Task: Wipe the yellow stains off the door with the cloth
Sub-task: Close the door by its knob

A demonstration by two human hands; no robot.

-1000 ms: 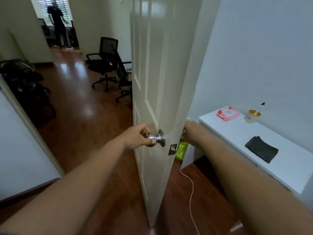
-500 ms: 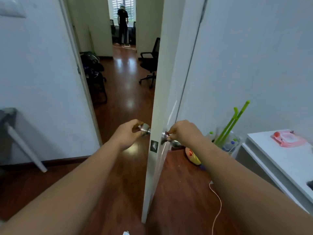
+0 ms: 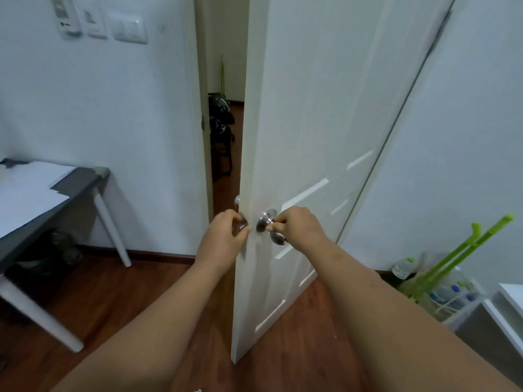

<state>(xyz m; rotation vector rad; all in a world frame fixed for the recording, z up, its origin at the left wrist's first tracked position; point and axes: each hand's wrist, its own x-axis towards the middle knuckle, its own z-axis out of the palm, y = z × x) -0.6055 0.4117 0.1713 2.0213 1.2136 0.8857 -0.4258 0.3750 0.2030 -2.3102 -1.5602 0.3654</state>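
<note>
The white panelled door [image 3: 311, 114] stands nearly edge-on to me, with only a narrow gap to the frame on its left. My left hand [image 3: 223, 236] grips the outer metal knob [image 3: 242, 225] on the far side of the door edge. My right hand [image 3: 297, 227] grips the inner metal knob [image 3: 266, 220] on the near face. No yellow stains show on the visible door face. No cloth is in view.
A grey desk [image 3: 70, 188] with white legs and papers stands at the left wall. Green mop handles [image 3: 464, 250] and bottles lean in the right corner beside a white table edge [image 3: 509, 295]. Wall switches [image 3: 127, 26] sit upper left. The floor is brown wood.
The door has swung toward its frame, narrowing the gap; the hallway and the person there are now hidden. My view turned left; the white table with the dark cloth left the frame. Both hands stay on the knobs.
</note>
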